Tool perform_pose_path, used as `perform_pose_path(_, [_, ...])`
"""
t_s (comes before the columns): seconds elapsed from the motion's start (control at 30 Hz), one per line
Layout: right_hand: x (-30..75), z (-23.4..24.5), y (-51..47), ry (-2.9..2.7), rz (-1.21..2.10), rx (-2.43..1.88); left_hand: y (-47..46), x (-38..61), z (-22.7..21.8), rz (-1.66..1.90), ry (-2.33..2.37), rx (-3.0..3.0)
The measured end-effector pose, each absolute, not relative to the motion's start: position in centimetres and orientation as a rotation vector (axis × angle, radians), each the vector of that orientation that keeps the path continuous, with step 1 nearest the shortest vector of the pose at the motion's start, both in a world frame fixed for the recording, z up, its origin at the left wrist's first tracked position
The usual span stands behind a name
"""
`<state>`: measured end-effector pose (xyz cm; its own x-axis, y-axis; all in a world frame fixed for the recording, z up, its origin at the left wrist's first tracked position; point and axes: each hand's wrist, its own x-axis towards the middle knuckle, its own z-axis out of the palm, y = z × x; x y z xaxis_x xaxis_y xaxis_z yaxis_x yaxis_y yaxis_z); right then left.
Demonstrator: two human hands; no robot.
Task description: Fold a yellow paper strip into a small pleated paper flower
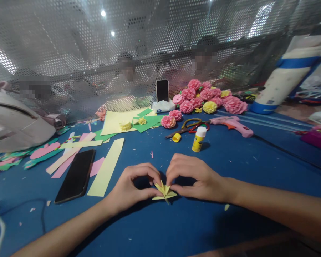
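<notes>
A small folded yellow paper flower (165, 192) with pointed petals is between my two hands, low over the blue table. My left hand (139, 182) pinches its left side between thumb and fingers. From the other side, my right hand (194, 177) pinches the right petals with thumb and forefinger. Beyond my right hand stands an uncapped glue stick (197, 140), its yellow cap (177, 137) lying beside it. To the left of my left hand lie a pale yellow paper strip (107, 167) and a black phone (76, 175).
Scissors (186, 126) and a pink glue gun (234, 125) lie farther back. Behind them are pink paper flowers (196, 94) and a second phone (162, 91), propped upright. Green paper (149, 123) lies mid-back; a white bag (16, 121) and bottle (286, 80) flank the table (139, 235).
</notes>
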<state>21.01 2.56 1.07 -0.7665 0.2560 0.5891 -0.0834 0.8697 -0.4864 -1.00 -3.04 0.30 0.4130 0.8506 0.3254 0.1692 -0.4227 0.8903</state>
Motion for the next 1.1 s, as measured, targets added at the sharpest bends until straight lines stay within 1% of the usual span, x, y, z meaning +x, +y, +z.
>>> perform_pose_path(0.17, [21.03,1.09,2.52,-2.399,0.675,-0.096,-2.99,-0.89,0.21,1.070,0.871,1.818])
perform_pose_path(0.4, [21.26,0.80,2.45,-2.372,0.712,-0.140,-3.23,-0.90,0.22,1.008,0.818,1.875])
perform_pose_path(0.63, [21.28,1.14,2.51,-2.443,0.658,-0.032,-3.22,-0.93,-0.02,1.011,0.828,1.907])
perform_pose_path(0.87, [21.37,1.36,2.44,-2.536,0.612,-0.052,-3.45,-0.84,0.04,1.035,0.776,2.021])
perform_pose_path(1.1, [21.38,1.25,2.54,-2.582,0.645,-0.007,-3.48,-0.82,-0.05,1.057,0.753,2.084])
